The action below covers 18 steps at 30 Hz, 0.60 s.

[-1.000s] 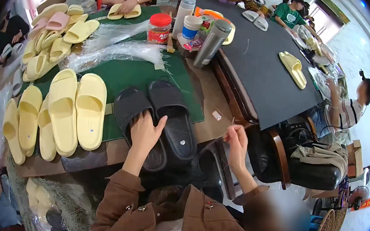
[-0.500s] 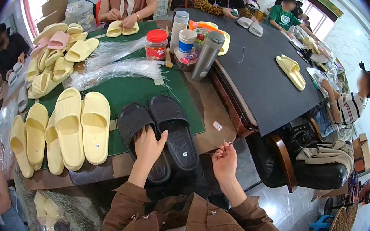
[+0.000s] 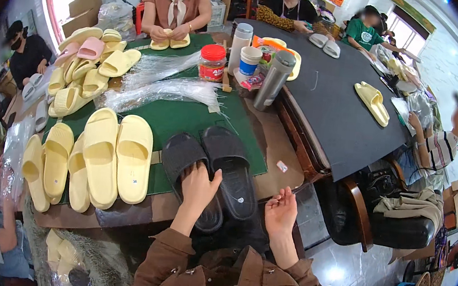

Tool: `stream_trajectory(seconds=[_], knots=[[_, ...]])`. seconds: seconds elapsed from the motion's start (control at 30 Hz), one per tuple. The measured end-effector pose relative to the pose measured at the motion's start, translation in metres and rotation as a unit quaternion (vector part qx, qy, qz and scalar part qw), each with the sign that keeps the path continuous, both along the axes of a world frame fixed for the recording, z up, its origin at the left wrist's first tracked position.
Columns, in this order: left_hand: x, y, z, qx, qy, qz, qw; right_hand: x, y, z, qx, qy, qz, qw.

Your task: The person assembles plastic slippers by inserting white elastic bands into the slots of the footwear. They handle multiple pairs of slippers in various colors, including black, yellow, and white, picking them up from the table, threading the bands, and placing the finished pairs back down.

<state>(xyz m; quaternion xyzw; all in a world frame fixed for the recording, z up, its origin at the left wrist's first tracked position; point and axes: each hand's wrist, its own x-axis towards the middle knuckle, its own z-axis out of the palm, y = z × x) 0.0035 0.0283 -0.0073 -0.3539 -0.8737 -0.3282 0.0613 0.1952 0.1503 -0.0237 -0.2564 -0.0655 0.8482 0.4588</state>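
My left hand [image 3: 198,193] has its fingers tucked under the strap of the left black slide slipper [image 3: 183,150], thumb outside, gripping it; the fingertips are hidden. Touching it on the right is its black mate [image 3: 238,187], with a small white sticker on the insole. To the right of the pair, near the table's edge, my right hand [image 3: 281,215] is raised palm up with fingers curled and pinched. Whatever it may hold is too thin to make out. Left of the pair stand several pale yellow slippers [image 3: 132,161] in a row.
A pile of yellow and pink slippers [image 3: 83,69] lies at the far left. Clear plastic strands [image 3: 161,94] stretch across the green mat [image 3: 235,132]. A red-lidded jar [image 3: 211,66], paper cup [image 3: 249,61] and steel flask [image 3: 275,81] stand behind. Several people sit around.
The whole view has shifted, so the scene sits further right. My right hand has come slightly closer to the black slippers. My left hand stays in the left slipper.
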Motion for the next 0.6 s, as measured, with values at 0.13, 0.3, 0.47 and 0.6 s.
stream_trajectory(seconds=[0.13, 0.3, 0.47, 0.6], knots=[[0.003, 0.003, 0.001, 0.025, -0.007, -0.004, 1.000, 0.005, 0.003, 0.004, 0.024, -0.018, -0.003, 1.000], [0.009, 0.010, 0.015, -0.001, -0.023, -0.017, 1.000, 0.017, 0.022, 0.006, 0.114, -0.006, -0.039, 0.993], [0.021, 0.023, 0.005, -0.011, 0.089, -0.030, 0.996, 0.033, 0.027, -0.004, -0.088, 0.030, -0.058, 0.994], [0.022, 0.022, 0.005, -0.013, 0.088, -0.023, 0.996, 0.025, 0.013, -0.002, 0.019, 0.063, 0.003, 0.998]])
